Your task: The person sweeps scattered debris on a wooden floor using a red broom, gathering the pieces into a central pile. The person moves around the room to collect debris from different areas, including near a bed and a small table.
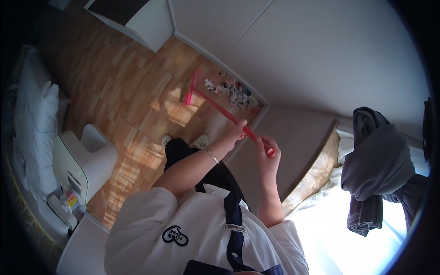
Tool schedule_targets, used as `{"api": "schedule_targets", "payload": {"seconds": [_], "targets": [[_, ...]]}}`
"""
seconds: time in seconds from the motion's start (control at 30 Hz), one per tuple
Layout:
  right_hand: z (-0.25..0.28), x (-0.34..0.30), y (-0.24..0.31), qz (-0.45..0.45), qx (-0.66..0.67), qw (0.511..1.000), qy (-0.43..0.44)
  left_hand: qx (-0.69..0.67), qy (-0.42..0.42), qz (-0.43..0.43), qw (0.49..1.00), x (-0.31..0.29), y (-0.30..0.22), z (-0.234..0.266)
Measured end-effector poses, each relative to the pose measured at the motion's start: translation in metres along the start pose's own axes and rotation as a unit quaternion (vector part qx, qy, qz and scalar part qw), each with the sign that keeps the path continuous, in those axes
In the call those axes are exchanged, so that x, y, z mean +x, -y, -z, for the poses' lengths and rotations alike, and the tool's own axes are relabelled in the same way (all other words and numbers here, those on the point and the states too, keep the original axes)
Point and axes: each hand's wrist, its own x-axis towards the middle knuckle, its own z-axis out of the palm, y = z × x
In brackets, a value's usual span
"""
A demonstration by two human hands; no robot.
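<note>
Both hands grip the red handle (219,108) of a broom that slants from near my body toward the floor at the far side. My left hand (239,129), below a bracelet on the wrist, is closed around the middle part of the handle. Closer to the handle's rounded end, my right hand (267,149) is wrapped around it. The pink broom head (192,87) is at the floor, left of a heap of litter (236,95). White paper scraps and some coloured bits make up that heap, by the wall corner.
A white cabinet (149,27) stands at the far wall. To the left are a white chair (98,146) and a bed with white bedding (36,119). On the right, a knotted grey curtain (380,160) hangs by a bright window with a wooden sill (316,167). My shoes (200,140) are on wood-look flooring.
</note>
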Motion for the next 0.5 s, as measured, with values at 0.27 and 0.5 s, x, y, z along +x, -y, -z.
{"api": "schedule_targets", "payload": {"seconds": [0.27,0.5], "targets": [[-0.055,0.028,-0.053,-0.094,0.062,0.993,-0.035,0.054,0.004,0.059,0.997,0.084,0.002,0.049],[-0.048,0.055,0.011,0.005,-0.126,0.989,-0.079,-0.111,0.150,0.089,0.978,0.081,-0.026,0.003]]}}
